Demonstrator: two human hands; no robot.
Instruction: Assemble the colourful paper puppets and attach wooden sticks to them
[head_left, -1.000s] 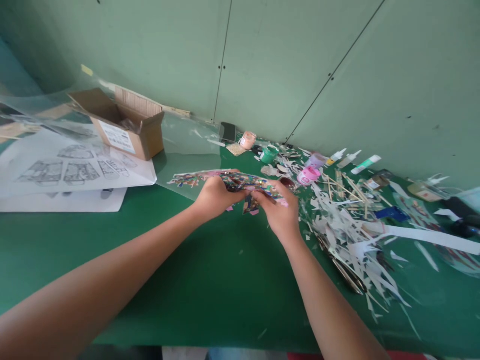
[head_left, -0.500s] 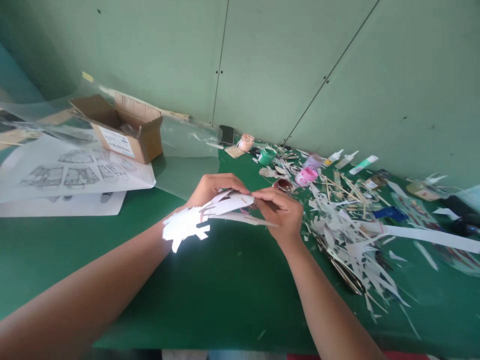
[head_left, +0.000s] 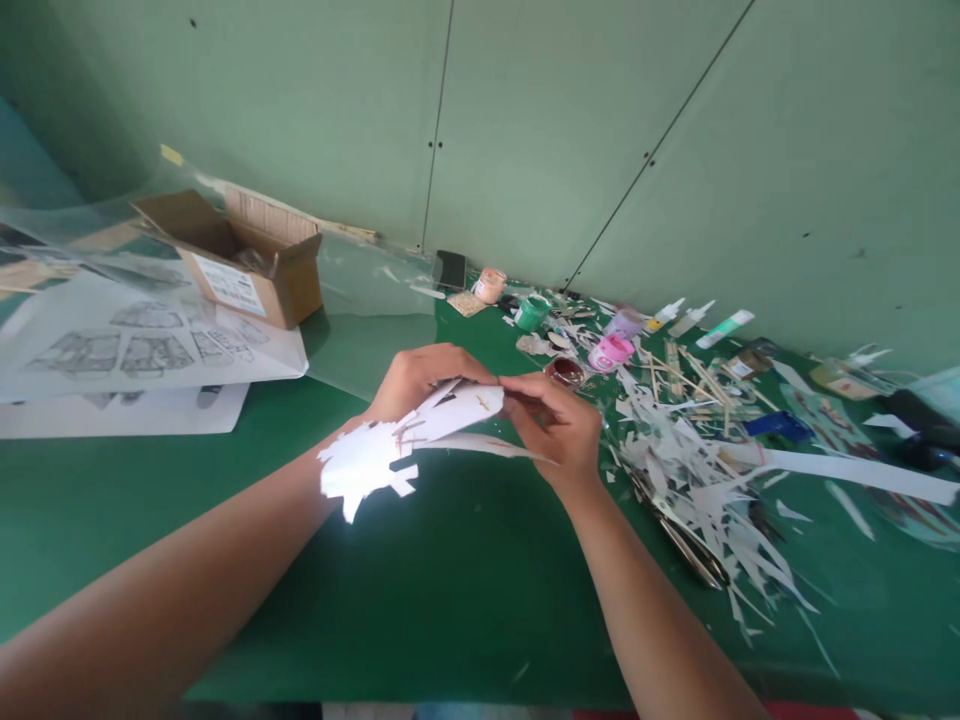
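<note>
Between my hands, above the green table, is a white paper cutout (head_left: 457, 415) with long strips and a jagged, brightly lit part over my left wrist. My left hand (head_left: 431, 372) grips it from behind, with most fingers hidden by the paper. At the far right end of the strips, my right hand (head_left: 559, 425) pinches the paper edge between thumb and forefinger. A lower strip curves away under the upper one and reaches the right palm. Small brownish marks show on the upper strip.
White paper scraps (head_left: 697, 480) and thin wooden sticks are heaped at the right, with scissors (head_left: 686, 545) at their near edge. Paint jars, including a pink one (head_left: 611, 352), and glue bottles (head_left: 726, 328) stand behind. An open cardboard box (head_left: 296, 285) rests on printed drawings (head_left: 97, 350) at the left.
The upper paper strip has tilted slightly, so more of its face and marks show. Both hands keep their hold and have shifted only a little.
</note>
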